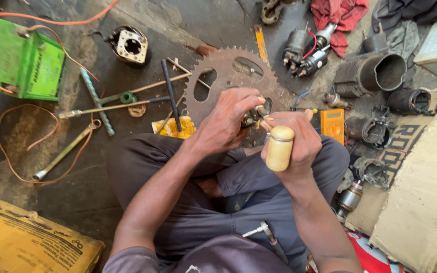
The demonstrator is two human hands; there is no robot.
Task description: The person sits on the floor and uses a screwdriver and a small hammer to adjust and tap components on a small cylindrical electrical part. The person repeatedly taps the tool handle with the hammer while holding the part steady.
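My left hand point(227, 121) grips a small dark metal part point(253, 116) held over my lap. My right hand point(294, 139) is closed around a tool with a cream-coloured handle point(279, 147), its tip pointed at that part. Both hands meet above my crossed legs in grey trousers point(188, 212). Just beyond the hands a large rusty sprocket point(223, 78) lies flat on the ground. The tool's tip is hidden between my fingers.
A green battery point(18, 60) with orange wires sits far left. Cross wrenches and rods point(127, 98) lie on the ground. Starter motors and housings point(370, 76), an orange meter point(333, 124), a red rag point(340, 15) and cardboard point(421, 187) crowd the right. A small tool point(269, 237) rests on my lap.
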